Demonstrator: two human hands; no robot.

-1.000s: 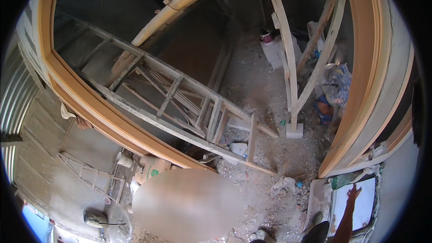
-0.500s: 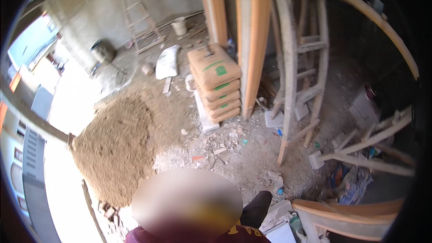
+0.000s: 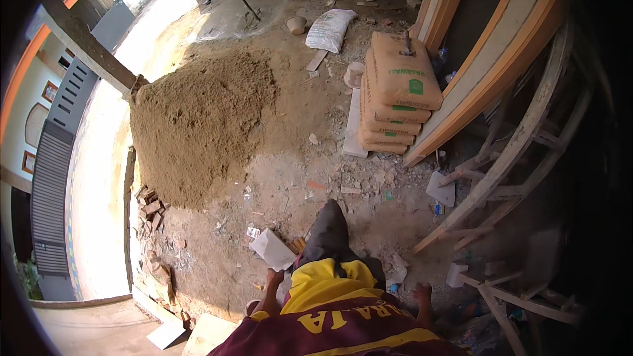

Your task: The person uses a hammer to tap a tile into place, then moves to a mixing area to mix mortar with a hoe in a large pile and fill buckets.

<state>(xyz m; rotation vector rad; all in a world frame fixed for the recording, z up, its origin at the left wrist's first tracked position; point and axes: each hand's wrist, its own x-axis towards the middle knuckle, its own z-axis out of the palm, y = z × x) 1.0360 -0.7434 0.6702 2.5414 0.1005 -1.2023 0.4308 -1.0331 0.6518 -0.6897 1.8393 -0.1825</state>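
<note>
My left hand (image 3: 273, 280), low and left of my body, is closed on the lower edge of a flat white piece that looks like a tile (image 3: 273, 250). How the fingers lie on it is hard to make out. My right hand (image 3: 422, 292) hangs out to the right over the rubble with nothing in it, its fingers slightly apart. Between the hands, a dark trouser leg (image 3: 328, 232) is bent forward, below my maroon and yellow shirt (image 3: 330, 283). Tile scraps and broken bits lie on the dirt floor around my feet.
A large sand heap (image 3: 198, 118) rises ahead on the left. Stacked brown sacks (image 3: 402, 79), with a tool on top, stand beside a wooden frame (image 3: 491, 53). Wooden ladder-like stands (image 3: 521, 158) lean at right. Broken bricks (image 3: 151, 209) lie at left, and a white sack (image 3: 330, 29) lies farther back.
My view has tipped down and turned, so sand and sacks sit farther right and higher. Both hands and the white tile are now visible; a blurred oval covered part of the lower view before.
</note>
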